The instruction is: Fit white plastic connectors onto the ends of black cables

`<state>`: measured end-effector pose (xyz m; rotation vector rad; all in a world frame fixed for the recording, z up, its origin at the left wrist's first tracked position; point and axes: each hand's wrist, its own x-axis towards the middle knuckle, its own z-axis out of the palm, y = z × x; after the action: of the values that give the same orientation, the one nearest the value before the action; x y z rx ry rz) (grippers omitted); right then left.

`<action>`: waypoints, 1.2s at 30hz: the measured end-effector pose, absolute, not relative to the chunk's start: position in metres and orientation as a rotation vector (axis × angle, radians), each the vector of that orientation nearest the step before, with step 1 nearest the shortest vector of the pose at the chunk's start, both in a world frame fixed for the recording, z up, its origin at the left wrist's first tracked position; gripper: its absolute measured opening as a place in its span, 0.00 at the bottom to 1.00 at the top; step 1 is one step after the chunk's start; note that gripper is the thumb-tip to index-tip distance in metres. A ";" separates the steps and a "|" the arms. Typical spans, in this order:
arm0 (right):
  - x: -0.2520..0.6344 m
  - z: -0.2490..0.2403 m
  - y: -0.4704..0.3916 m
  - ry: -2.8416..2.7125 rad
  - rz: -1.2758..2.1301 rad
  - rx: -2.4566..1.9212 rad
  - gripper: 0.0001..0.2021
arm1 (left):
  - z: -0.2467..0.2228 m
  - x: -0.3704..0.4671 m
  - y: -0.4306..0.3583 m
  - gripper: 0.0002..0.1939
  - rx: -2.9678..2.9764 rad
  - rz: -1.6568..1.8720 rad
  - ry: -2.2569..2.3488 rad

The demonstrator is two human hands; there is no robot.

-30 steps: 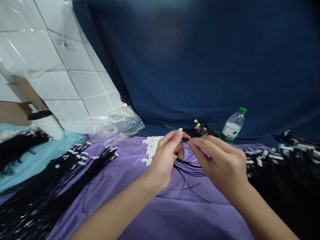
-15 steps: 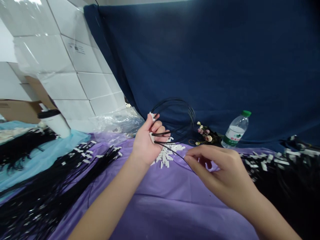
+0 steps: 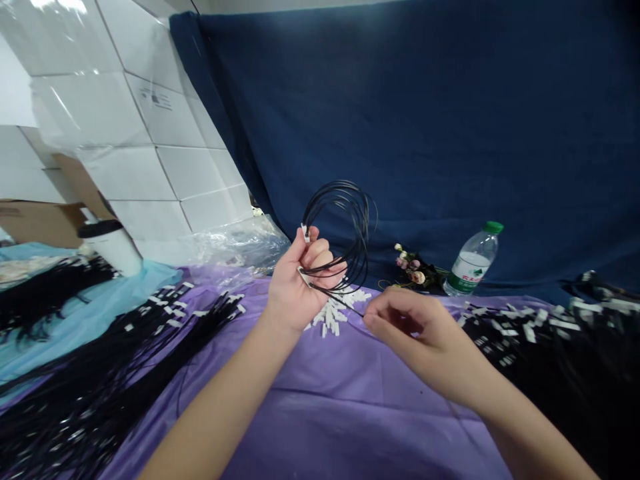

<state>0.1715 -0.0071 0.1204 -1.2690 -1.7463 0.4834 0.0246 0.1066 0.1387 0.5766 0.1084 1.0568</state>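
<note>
My left hand point(image 3: 305, 283), palm up near the middle, has its fingers curled round a looped bundle of thin black cords point(image 3: 357, 213). One white end piece point(image 3: 305, 233) shows at the thumb and another point(image 3: 304, 276) against the palm. The cords arc up and to the right above the fingers. To the right, my right hand point(image 3: 410, 327) pinches a dark cord end between thumb and forefinger; that cord runs toward the left palm. Behind and below the left hand, a pile of white tabs point(image 3: 330, 317) lies on the purple cloth point(image 3: 345, 400).
Black cords with white tabs lie in heaps at left point(image 3: 100, 360) and right point(image 3: 565, 373). A water bottle point(image 3: 470, 263) and small flowers point(image 3: 413, 272) stand behind the right hand. A white cup point(image 3: 117, 250), wrapped white boxes point(image 3: 135, 173) and a blue curtain point(image 3: 425, 120) are farther back.
The cord loop has become tighter and stands more upright over my left hand. My right hand has moved slightly left and up, closer to the left hand, still pinching the cord.
</note>
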 end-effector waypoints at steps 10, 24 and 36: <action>0.166 0.112 -0.001 -1.682 0.941 -1.098 0.08 | 0.136 0.029 0.103 0.16 0.539 0.983 0.110; 0.167 0.107 0.006 -1.239 1.224 -1.021 0.04 | 0.142 0.035 0.091 0.19 0.591 0.920 0.134; 0.184 0.114 0.002 -1.229 1.281 -0.946 0.04 | 0.134 0.035 0.103 0.15 0.539 0.910 0.161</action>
<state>0.1842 0.0018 0.1144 -0.9459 -1.2294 1.2807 0.0351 0.1034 0.1336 0.5388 0.1608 0.9097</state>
